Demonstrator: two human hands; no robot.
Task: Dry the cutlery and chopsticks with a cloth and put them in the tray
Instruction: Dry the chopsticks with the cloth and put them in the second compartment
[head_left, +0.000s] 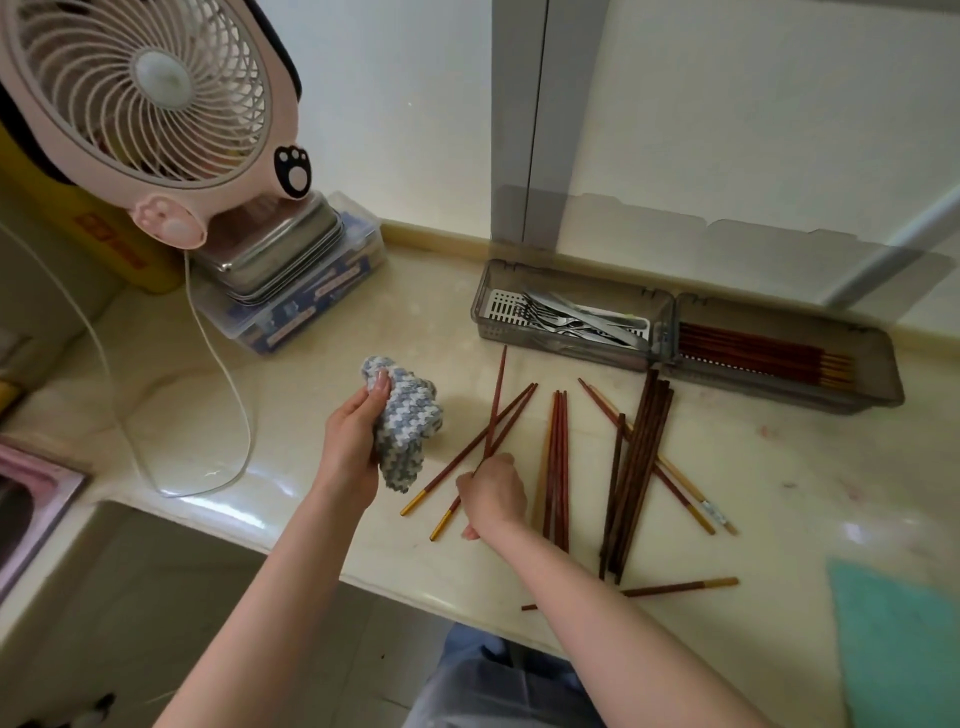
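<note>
The left hand (353, 441) curls its fingers round a blue-white knitted cloth (410, 421). The right hand (493, 493) pinches one reddish chopstick (496, 400) among loose chopsticks (558, 457) on the counter (779, 467), before the grey tray (561, 351). Labels on the blue box (311, 301) are unreadable.

A glossy cream stone worktop (415, 322) meets a plain white wall (405, 104) beyond the left hand (353, 441), a grey metal frame (519, 130) rises beyond the right hand (493, 493), and grey floor tiles (171, 582) lie below.
</note>
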